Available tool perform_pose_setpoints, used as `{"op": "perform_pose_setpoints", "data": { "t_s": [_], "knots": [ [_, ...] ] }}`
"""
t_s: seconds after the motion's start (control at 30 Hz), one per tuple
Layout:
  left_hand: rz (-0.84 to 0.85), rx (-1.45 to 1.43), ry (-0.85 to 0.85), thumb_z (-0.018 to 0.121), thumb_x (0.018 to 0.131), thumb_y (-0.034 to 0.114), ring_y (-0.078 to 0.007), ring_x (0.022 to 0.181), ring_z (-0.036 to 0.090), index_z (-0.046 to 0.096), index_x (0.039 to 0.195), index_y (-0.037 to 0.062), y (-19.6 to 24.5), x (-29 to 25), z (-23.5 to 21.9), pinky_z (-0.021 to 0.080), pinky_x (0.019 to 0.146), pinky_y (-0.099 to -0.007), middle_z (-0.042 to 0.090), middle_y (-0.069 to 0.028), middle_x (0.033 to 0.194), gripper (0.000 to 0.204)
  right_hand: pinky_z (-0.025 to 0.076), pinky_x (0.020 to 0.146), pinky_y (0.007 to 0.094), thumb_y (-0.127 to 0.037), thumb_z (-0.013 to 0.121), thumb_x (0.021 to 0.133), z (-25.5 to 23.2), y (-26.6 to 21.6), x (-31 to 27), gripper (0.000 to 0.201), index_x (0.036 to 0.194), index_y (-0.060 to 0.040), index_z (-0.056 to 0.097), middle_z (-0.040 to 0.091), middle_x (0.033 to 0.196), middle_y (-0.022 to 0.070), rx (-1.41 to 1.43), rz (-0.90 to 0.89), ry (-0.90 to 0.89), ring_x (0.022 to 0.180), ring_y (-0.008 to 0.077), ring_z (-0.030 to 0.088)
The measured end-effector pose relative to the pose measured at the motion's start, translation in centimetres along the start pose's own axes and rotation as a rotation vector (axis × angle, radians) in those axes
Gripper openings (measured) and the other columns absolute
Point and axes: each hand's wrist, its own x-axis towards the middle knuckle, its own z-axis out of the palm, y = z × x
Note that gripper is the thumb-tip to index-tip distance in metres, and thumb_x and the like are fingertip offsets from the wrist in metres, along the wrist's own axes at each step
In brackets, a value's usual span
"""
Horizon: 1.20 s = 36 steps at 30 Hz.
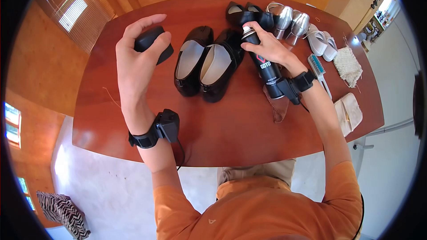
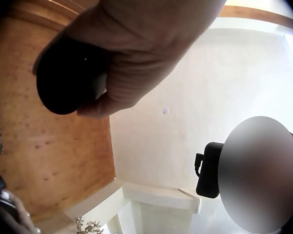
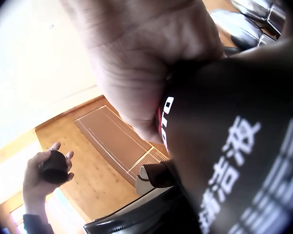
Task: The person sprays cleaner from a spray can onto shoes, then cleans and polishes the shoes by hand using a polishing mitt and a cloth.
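My left hand (image 1: 133, 64) grips a black round cap (image 1: 147, 40) between thumb and fingers, raised over the left part of the table. In my right hand (image 1: 275, 50) is a black spray can (image 1: 268, 75) with a white nozzle (image 1: 246, 29), the index finger at the nozzle. The can leans, its top toward the shoes; white lettering on its side fills much of the right wrist view. A pair of glossy black loafers (image 1: 189, 78) with pale insoles stands between the hands, right beside the can's top.
Black pointed shoes (image 1: 238, 16), silver heels (image 1: 283, 18) and white shoes (image 1: 317, 42) line the back right. A blue-bristled brush (image 1: 316, 64), a fringed cream cloth (image 1: 348, 66), a cream pouch (image 1: 349, 111) and a brown cloth (image 1: 279, 109) lie on the right.
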Motion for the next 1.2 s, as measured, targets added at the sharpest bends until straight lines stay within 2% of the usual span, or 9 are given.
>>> {"op": "perform_pose_setpoints", "data": {
  "t_s": [0.1, 0.23, 0.47, 0.63, 0.73, 0.8, 0.87, 1.13, 1.2],
  "knots": [
    [-0.006, -0.014, 0.000, 0.067, 0.071, 0.007, -0.0130, 0.081, 0.056, 0.065, 0.100, 0.0060, -0.1, 0.0, 0.0, 0.048, 0.072, -0.0262, 0.054, -0.0054, 0.100, 0.029, 0.046, 0.075, 0.0395, -0.039, 0.060, 0.076, -0.1, 0.0, -0.2, 0.055, 0.122, -0.0171, 0.038, 0.060, 0.089, 0.0136, -0.016, -0.019, 0.011, 0.084, 0.0300, 0.060],
    [0.009, -0.009, -0.002, 0.068, 0.071, 0.009, -0.0131, 0.081, 0.056, 0.065, 0.100, 0.0056, -0.2, 0.1, -0.1, 0.048, 0.072, -0.0263, 0.054, -0.0054, 0.100, 0.029, 0.046, 0.075, 0.0390, -0.037, 0.061, 0.076, -0.2, -0.3, -0.3, 0.055, 0.122, -0.0164, 0.037, 0.060, 0.089, 0.0141, -0.012, -0.030, 0.007, 0.083, 0.0299, 0.060],
    [-0.001, -0.009, 0.004, 0.068, 0.071, 0.010, -0.0130, 0.082, 0.056, 0.065, 0.101, 0.0057, 0.0, 0.1, 0.0, 0.048, 0.072, -0.0263, 0.054, -0.0053, 0.100, 0.030, 0.044, 0.075, 0.0331, -0.030, 0.063, 0.079, -1.5, -3.2, 2.7, 0.050, 0.122, -0.0175, 0.039, 0.055, 0.096, 0.0088, 0.018, -0.264, 0.031, 0.085, 0.0205, 0.055],
    [0.015, -0.013, -0.005, 0.067, 0.072, 0.010, -0.0131, 0.081, 0.056, 0.064, 0.101, 0.0055, -0.1, 0.1, -0.2, 0.048, 0.072, -0.0262, 0.055, -0.0059, 0.100, 0.030, 0.045, 0.072, 0.0319, -0.029, 0.062, 0.078, -1.8, -5.8, 6.7, 0.047, 0.118, -0.0167, 0.042, 0.055, 0.093, 0.0076, -0.019, -0.248, -0.071, 0.082, 0.0169, 0.056],
    [0.072, 0.046, 0.007, 0.066, 0.075, 0.006, -0.0070, 0.071, 0.053, 0.063, 0.104, 0.0054, -0.5, 0.2, -0.4, 0.045, 0.067, -0.0199, 0.056, -0.0016, 0.080, 0.029, 0.046, 0.073, 0.0325, -0.029, 0.062, 0.076, -1.0, -6.0, 8.4, 0.047, 0.117, -0.0165, 0.042, 0.056, 0.092, 0.0079, -0.036, -0.273, -0.094, 0.083, 0.0178, 0.056],
    [0.076, 0.047, 0.017, 0.066, 0.075, 0.006, -0.0072, 0.070, 0.053, 0.063, 0.104, 0.0053, -0.5, 0.2, -0.3, 0.045, 0.066, -0.0200, 0.056, -0.0018, 0.080, 0.029, 0.045, 0.073, 0.0322, -0.029, 0.062, 0.076, -0.4, -5.9, 9.1, 0.047, 0.116, -0.0162, 0.042, 0.056, 0.091, 0.0079, -0.034, -0.293, -0.095, 0.084, 0.0186, 0.057],
    [0.011, -0.016, 0.013, 0.067, 0.071, 0.010, -0.0136, 0.081, 0.056, 0.064, 0.100, 0.0055, -0.4, 0.2, -0.4, 0.047, 0.072, -0.0260, 0.053, -0.0074, 0.102, 0.030, 0.045, 0.074, 0.0318, -0.029, 0.062, 0.076, -0.2, -5.9, 9.6, 0.047, 0.116, -0.0158, 0.042, 0.056, 0.092, 0.0079, -0.044, -0.280, -0.157, 0.085, 0.0195, 0.057],
    [0.036, -0.001, 0.026, 0.067, 0.071, 0.010, -0.0140, 0.079, 0.057, 0.064, 0.101, 0.0052, -0.6, 0.3, -0.7, 0.048, 0.072, -0.0262, 0.053, -0.0082, 0.103, 0.031, 0.045, 0.074, 0.0322, -0.029, 0.063, 0.075, -0.1, -7.0, 9.8, 0.048, 0.116, -0.0150, 0.042, 0.056, 0.094, 0.0086, -0.060, -0.316, -0.186, 0.084, 0.0205, 0.057],
    [0.075, 0.008, 0.032, 0.065, 0.075, 0.004, -0.0081, 0.073, 0.054, 0.062, 0.105, 0.0033, -0.4, 0.2, -0.6, 0.046, 0.067, -0.0217, 0.056, -0.0026, 0.086, 0.031, 0.045, 0.073, 0.0313, -0.028, 0.063, 0.076, -0.1, -7.0, 9.7, 0.047, 0.116, -0.0145, 0.042, 0.055, 0.094, 0.0079, -0.045, -0.327, -0.178, 0.084, 0.0189, 0.056]
  ]
}}
